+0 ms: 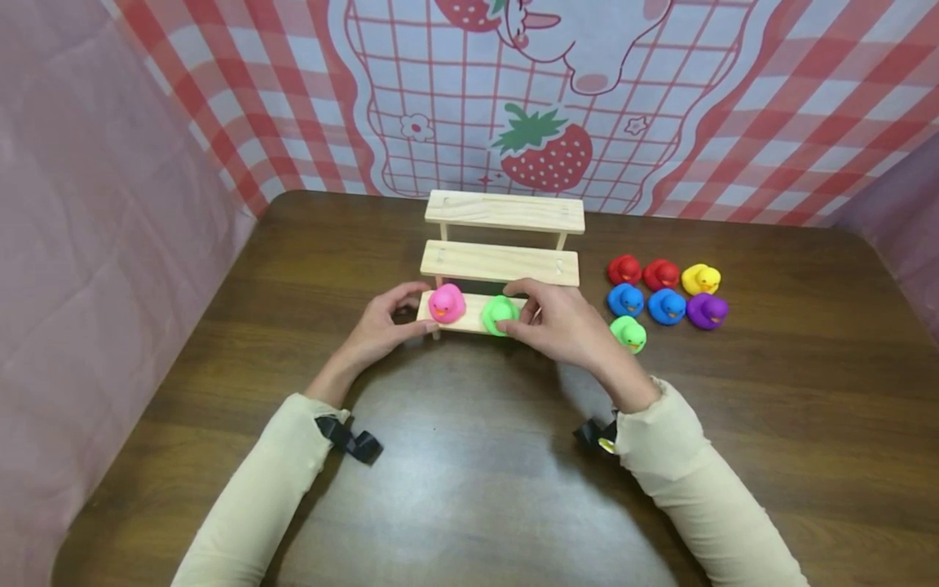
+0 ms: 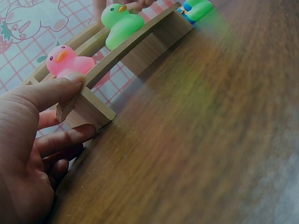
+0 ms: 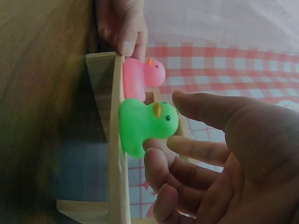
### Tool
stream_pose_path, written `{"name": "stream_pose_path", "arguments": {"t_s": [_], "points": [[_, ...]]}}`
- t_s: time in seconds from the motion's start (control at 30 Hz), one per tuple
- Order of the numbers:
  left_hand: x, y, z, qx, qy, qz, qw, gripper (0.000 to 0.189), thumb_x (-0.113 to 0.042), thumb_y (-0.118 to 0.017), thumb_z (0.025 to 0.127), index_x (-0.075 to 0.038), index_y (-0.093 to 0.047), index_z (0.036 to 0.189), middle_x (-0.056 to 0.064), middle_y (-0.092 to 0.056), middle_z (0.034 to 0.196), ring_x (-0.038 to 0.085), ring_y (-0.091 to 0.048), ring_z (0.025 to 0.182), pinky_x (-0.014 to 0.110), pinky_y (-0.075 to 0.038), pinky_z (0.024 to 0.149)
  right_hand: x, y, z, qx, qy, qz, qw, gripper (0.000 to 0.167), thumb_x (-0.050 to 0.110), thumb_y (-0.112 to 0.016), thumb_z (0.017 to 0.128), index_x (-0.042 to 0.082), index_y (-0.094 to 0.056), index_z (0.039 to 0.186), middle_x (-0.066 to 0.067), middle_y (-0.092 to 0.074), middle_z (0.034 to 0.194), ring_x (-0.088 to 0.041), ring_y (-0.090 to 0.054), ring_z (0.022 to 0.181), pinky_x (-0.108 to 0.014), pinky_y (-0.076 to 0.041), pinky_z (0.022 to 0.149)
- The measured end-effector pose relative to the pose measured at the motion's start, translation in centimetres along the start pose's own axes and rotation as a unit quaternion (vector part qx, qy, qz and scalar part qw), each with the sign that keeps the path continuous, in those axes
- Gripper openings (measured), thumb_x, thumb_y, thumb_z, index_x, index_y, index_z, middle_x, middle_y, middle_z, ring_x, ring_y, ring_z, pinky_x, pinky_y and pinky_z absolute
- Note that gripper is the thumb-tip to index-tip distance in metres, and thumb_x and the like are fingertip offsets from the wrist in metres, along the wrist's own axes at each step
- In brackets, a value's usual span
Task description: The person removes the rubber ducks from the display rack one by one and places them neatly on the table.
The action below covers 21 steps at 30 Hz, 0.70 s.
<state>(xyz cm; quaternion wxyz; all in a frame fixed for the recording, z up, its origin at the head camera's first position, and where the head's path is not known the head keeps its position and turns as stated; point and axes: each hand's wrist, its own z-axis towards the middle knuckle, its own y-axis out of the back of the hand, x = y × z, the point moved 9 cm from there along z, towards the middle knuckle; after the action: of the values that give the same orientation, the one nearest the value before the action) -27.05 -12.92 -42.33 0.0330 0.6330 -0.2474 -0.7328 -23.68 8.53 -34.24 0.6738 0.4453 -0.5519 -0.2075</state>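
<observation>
A three-step wooden stand (image 1: 499,261) has a pink rubber duck (image 1: 446,303) and a green rubber duck (image 1: 500,315) upright on its lowest step. My left hand (image 1: 385,320) grips the left end of that step, thumb at the top edge beside the pink duck and fingers lower down. Around the green duck my right hand (image 1: 561,322) hovers with thumb and fingers spread. In the right wrist view, a gap shows between the thumb (image 3: 205,107) and the duck's head, while the fingertips are close to its body.
Right of the stand sit several more ducks: two red (image 1: 624,270), one yellow (image 1: 701,279), two blue (image 1: 667,306), one purple (image 1: 707,311) and one green (image 1: 628,333). A strawberry-printed checked cloth (image 1: 543,147) hangs behind the brown table (image 1: 455,489).
</observation>
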Motion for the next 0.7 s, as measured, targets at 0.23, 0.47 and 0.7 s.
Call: {"name": "stream_pose_path", "arguments": {"t_s": [0.23, 0.47, 0.7], "points": [[-0.1, 0.0, -0.1, -0.002, 0.000, 0.004, 1.0000, 0.061, -0.010, -0.077, 0.082, -0.001, -0.054, 0.138, 0.025, -0.070, 0.114, 0.032, -0.060, 0.109, 0.039, -0.043, 0.100, -0.2, -0.7, 0.2, 0.006, -0.003, -0.020, 0.9998, 0.045, 0.037, -0.076, 0.086, 0.016, -0.064, 0.124, 0.000, -0.072, 0.080, -0.011, -0.062, 0.067, -0.029, -0.046, 0.059], [-0.2, 0.0, -0.1, -0.003, 0.004, 0.001, 1.0000, 0.061, -0.010, -0.078, 0.081, -0.002, -0.055, 0.137, 0.024, -0.070, 0.114, 0.031, -0.060, 0.108, 0.038, -0.043, 0.098, -0.3, -1.1, 0.1, 0.011, -0.011, -0.032, 0.9994, 0.048, 0.038, -0.076, 0.087, 0.016, -0.063, 0.128, 0.001, -0.071, 0.078, -0.009, -0.060, 0.062, -0.029, -0.045, 0.056], [0.0, 0.1, -0.1, -0.004, 0.006, 0.007, 1.0000, 0.061, -0.011, -0.077, 0.082, -0.002, -0.055, 0.138, 0.024, -0.070, 0.113, 0.030, -0.059, 0.107, 0.037, -0.042, 0.098, -0.4, -1.4, -0.1, 0.011, -0.017, -0.038, 0.9991, 0.051, 0.038, -0.077, 0.086, 0.016, -0.063, 0.130, 0.003, -0.071, 0.077, -0.009, -0.061, 0.062, -0.029, -0.044, 0.055]]}}
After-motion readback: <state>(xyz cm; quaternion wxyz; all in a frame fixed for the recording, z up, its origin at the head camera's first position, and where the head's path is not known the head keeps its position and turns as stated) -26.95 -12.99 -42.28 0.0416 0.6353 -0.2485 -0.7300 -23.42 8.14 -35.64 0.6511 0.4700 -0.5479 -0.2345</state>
